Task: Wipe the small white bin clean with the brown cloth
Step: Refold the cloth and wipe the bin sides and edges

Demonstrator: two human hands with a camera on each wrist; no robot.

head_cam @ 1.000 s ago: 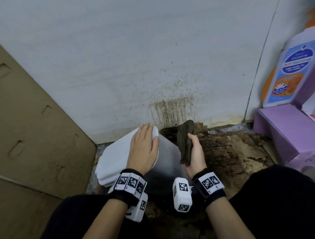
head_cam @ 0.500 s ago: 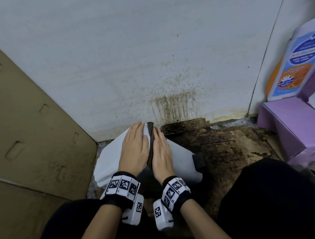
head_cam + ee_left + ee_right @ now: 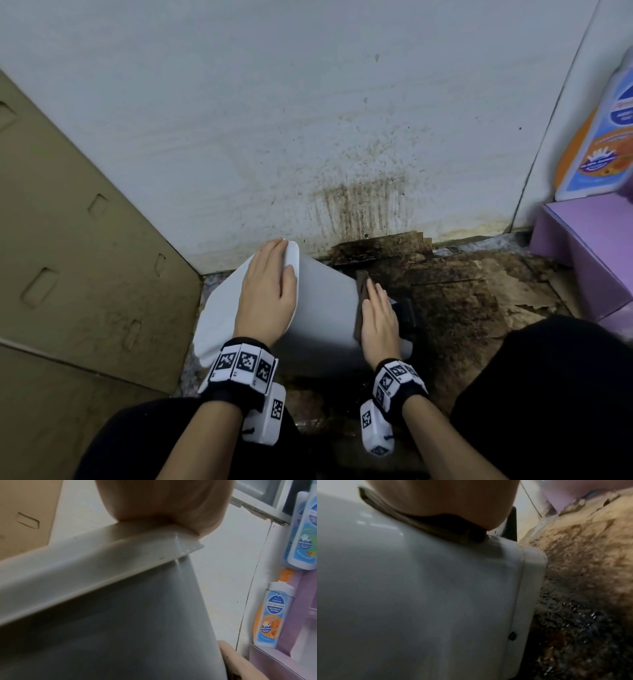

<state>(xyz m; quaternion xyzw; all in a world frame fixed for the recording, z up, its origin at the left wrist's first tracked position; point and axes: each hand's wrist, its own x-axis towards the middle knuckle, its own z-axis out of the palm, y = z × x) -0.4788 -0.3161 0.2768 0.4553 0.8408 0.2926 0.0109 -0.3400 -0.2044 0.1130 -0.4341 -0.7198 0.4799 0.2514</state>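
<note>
The small white bin point(image 3: 325, 308) lies tipped on its side on the floor, lid end toward the left. My left hand point(image 3: 269, 291) lies flat on the lid point(image 3: 85, 563), fingers straight, steadying it. My right hand point(image 3: 378, 315) presses the brown cloth point(image 3: 361, 291) flat against the bin's side near its base. In the right wrist view the cloth point(image 3: 426, 524) shows as a folded strip under my palm, on the bin's wall point(image 3: 419, 588). Most of the cloth is hidden beneath the hand.
A stained white wall point(image 3: 342, 137) stands right behind the bin. Cardboard point(image 3: 85, 257) leans at the left. The floor point(image 3: 462, 301) to the right is wet, dirty torn cardboard. A purple box point(image 3: 589, 246) and soap bottles point(image 3: 596, 147) sit at the right.
My right hand, first holding the cloth up, laid it flat on the bin beside the left hand, then slid right and down toward the bin's base. The left hand stayed on the lid.
</note>
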